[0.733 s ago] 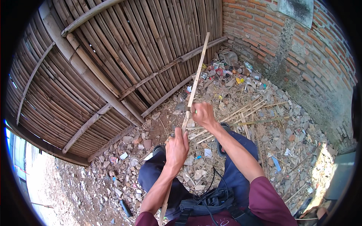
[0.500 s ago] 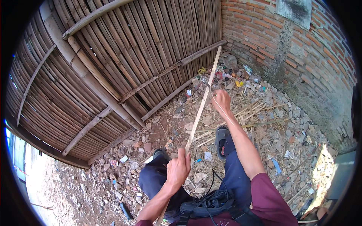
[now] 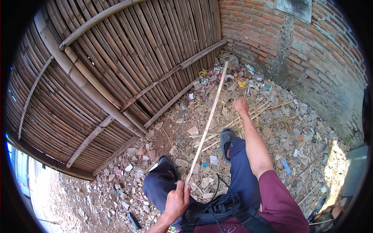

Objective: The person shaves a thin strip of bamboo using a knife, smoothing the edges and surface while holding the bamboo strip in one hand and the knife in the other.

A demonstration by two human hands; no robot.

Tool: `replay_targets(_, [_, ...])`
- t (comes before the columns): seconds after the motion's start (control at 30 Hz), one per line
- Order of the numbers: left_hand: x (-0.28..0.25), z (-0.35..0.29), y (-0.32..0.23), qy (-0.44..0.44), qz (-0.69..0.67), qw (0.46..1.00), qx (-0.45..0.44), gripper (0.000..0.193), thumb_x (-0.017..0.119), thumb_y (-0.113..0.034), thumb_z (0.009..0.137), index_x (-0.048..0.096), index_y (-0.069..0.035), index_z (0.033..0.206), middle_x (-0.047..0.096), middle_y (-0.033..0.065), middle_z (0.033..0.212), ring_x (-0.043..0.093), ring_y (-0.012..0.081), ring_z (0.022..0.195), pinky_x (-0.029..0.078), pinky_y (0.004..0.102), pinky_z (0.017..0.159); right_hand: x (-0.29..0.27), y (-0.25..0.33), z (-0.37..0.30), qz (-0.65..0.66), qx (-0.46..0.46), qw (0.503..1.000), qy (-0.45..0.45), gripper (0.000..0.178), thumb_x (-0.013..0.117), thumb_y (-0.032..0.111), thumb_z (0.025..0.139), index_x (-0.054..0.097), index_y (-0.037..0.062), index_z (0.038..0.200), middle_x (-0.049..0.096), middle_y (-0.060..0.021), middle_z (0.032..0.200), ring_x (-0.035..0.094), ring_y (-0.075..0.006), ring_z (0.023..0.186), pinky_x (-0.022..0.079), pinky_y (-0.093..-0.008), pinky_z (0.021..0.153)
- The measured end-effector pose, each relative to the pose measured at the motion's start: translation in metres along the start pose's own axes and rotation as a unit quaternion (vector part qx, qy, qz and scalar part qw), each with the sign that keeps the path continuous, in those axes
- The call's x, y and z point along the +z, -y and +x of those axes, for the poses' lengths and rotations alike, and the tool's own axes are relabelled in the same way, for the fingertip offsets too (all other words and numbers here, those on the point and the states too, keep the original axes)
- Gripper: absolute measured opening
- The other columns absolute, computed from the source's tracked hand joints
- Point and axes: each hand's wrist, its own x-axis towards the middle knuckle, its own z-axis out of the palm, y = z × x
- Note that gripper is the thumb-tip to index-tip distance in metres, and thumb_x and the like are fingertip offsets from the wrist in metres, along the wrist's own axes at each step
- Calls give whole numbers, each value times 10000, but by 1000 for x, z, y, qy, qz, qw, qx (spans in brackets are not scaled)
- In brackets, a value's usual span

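A long, pale bamboo strip [image 3: 210,119] slants away from me over the rubble, its far tip near the corner of the walls. My left hand [image 3: 177,202] is closed round the strip's near part, by my left knee. To the right of the strip and apart from it, my right hand [image 3: 241,106] is raised in a fist above some loose split bamboo [image 3: 257,112]. The dark knife blade seen at this fist a moment ago is hidden or blurred now.
A bamboo slat wall [image 3: 155,46] stands on the left, a brick wall [image 3: 264,31] at the far right. Stones and litter [image 3: 248,83] cover the ground. My shoes [image 3: 226,145] rest among them, and a black waist bag [image 3: 217,209] hangs at my lap.
My right hand has come away from the strip to the right, and the blade no longer shows. My left hand has drawn lower and nearer with the strip, whose far tip sits lower.
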Motion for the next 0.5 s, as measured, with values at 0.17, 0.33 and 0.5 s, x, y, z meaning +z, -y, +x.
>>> replay_targets(0.17, [-15,35,15,44,-189,981,-8,345,424,-291,1172,520,-47,948,478,27,640,445,152,518,370,344,501,6,-19,-2,-154,-62,958,232,555,600,320,878,714,35,1341,631,-309,1422,628,-428,1326,486,-518,1118])
replay_targets(0.33, [-34,94,16,148,-395,898,-128,403,353,-408,1178,498,-89,979,395,-60,645,307,50,444,260,249,407,-7,41,-41,-98,-98,989,59,374,625,287,905,792,15,1100,761,-259,1154,728,-439,1106,584,-523,946])
replay_targets(0.5, [-39,164,0,175,-432,875,-130,387,344,-388,1176,483,-76,993,417,-31,650,313,61,386,263,243,359,-35,89,-76,34,-227,972,-46,255,624,198,945,800,21,997,751,-273,943,730,-472,934,574,-554,848])
